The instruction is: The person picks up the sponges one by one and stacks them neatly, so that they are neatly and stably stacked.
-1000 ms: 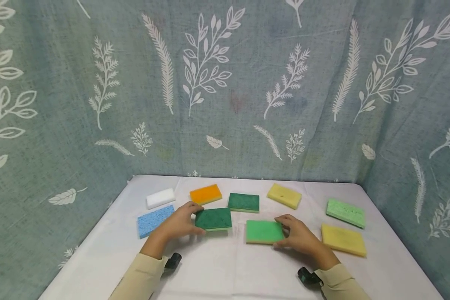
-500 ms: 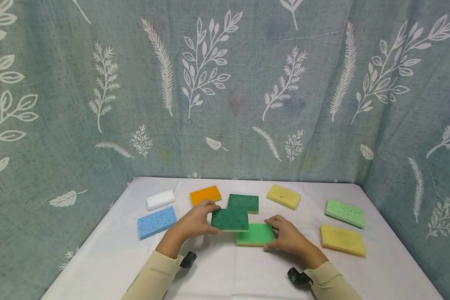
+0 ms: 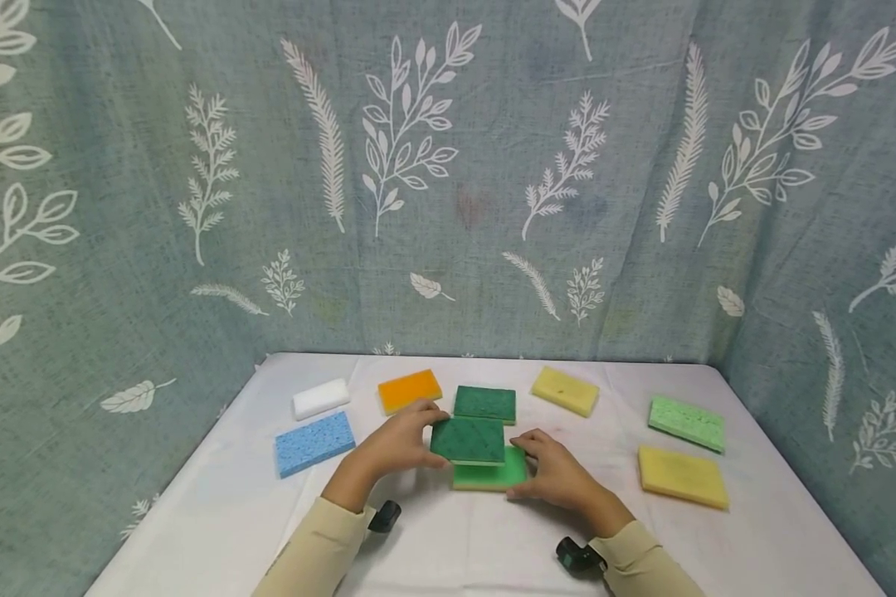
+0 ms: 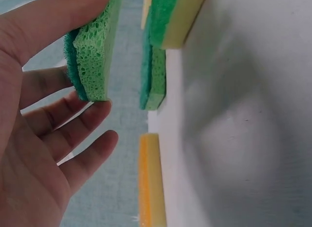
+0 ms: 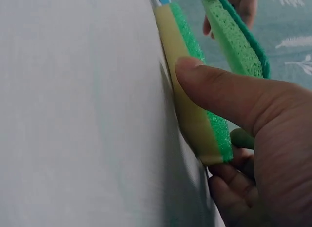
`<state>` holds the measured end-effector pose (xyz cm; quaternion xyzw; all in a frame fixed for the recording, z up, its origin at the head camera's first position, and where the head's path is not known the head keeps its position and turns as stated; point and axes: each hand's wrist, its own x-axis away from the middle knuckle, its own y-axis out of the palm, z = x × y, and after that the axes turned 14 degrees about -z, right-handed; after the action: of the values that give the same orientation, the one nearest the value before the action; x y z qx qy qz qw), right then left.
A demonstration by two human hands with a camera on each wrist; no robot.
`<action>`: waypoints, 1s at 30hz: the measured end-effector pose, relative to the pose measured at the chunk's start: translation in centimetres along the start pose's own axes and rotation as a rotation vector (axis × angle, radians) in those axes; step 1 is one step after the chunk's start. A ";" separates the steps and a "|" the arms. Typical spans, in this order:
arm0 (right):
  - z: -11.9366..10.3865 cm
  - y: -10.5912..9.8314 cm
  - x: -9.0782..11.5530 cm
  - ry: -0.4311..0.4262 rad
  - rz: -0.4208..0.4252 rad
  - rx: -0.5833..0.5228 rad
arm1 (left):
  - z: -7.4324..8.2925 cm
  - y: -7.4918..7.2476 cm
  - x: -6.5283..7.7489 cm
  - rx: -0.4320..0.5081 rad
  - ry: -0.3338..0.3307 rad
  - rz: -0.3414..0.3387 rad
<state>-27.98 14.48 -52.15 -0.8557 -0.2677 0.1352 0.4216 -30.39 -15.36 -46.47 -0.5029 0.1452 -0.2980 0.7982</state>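
The left hand (image 3: pixel 399 448) pinched a dark green sponge (image 3: pixel 468 440) by its left end between thumb and fingers, holding it raised, with its porous light green underside showing in the left wrist view. The right hand (image 3: pixel 556 474) pinched the right end of a bright green sponge (image 3: pixel 485 477) with a yellow base; this one sat lower, just above or on the bench (image 3: pixel 448 547), and whether it touched could not be told. The dark green sponge hung over the far part of the bright green one, a gap between them. Both wrists came out of beige sleeves (image 3: pixel 645 560). Just beyond the hands lay a second dark green sponge (image 3: pixel 485 403), with an orange sponge (image 3: pixel 409 390) to its left and a small yellow sponge (image 3: pixel 565 390) to its right. Farther left, a blue sponge (image 3: pixel 314 444) lay just in front of a white block (image 3: pixel 321 399). At the right, a light green sponge (image 3: pixel 687 423) lay behind a larger yellow sponge (image 3: pixel 684 477). Blue-grey cloth (image 3: pixel 463 290) with white leaf prints rose behind the bench.
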 end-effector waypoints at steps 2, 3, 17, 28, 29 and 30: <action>-0.2 0.0 0.0 0.002 -0.005 -0.004 | 0.0 0.2 0.0 0.004 0.010 -0.006; -0.3 0.0 0.1 0.003 -0.004 -0.006 | 0.0 0.3 0.0 0.003 0.019 -0.005; 0.6 -0.4 0.8 -0.033 0.006 -0.110 | 0.3 1.6 -0.5 -0.013 0.034 -0.030; -0.1 0.2 0.9 -0.030 0.036 -0.115 | 0.8 1.7 -0.7 -0.010 0.046 -0.032; -0.1 0.2 0.9 -0.026 0.038 -0.110 | 0.9 1.7 -0.7 -0.013 0.046 -0.032; 0.0 0.2 0.9 -0.025 0.039 -0.116 | 1.0 1.8 -0.7 -0.015 0.046 -0.032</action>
<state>-27.21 14.85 -52.29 -0.8820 -0.2638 0.1385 0.3651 -29.83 -13.66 -47.64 -0.5041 0.1575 -0.3211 0.7861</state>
